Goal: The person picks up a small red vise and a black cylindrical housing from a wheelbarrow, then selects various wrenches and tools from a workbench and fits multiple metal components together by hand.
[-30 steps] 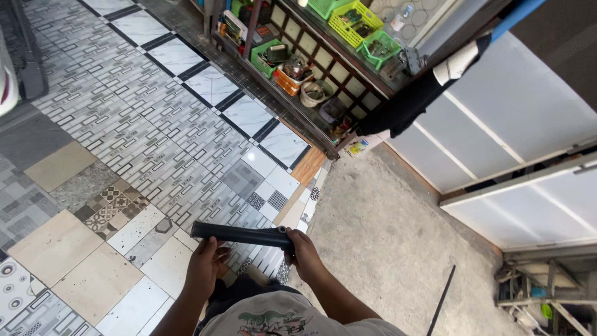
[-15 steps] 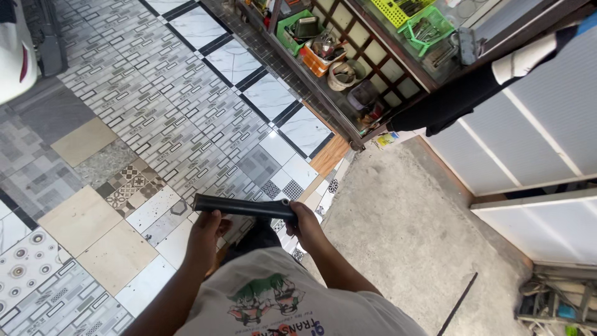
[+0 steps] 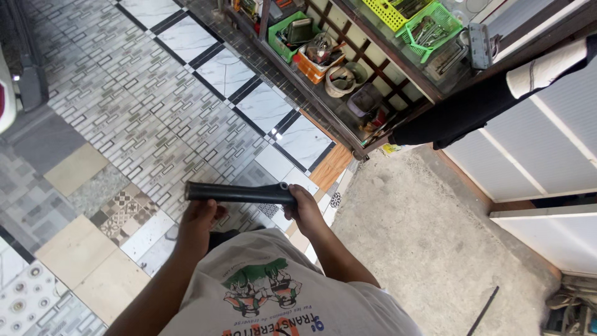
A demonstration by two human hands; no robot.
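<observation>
Above the tiled floor (image 3: 124, 118), listed from left to right:

- Tiled floor: mixed patterned tiles, grey mosaic and white marble-look squares with black borders; it ends at a bare concrete strip (image 3: 423, 230) on the right.
- Left hand (image 3: 200, 219): positioned under the left portion of the black tube (image 3: 239, 193), fingers curled up against it from below; contact is visible, but the closure of the grip cannot be fully seen.
- Black tube: held roughly level in front of the person's chest, above the floor, spanning both hands; its left end projects free past the left hand.
- Right hand (image 3: 306, 208): closed around the right end of the tube.
- Wooden shelf (image 3: 373, 62): far side of the floor, well apart from the hands, carrying a green basket (image 3: 297, 34), an orange tray (image 3: 318, 62) and a round pot (image 3: 341, 79).
</observation>
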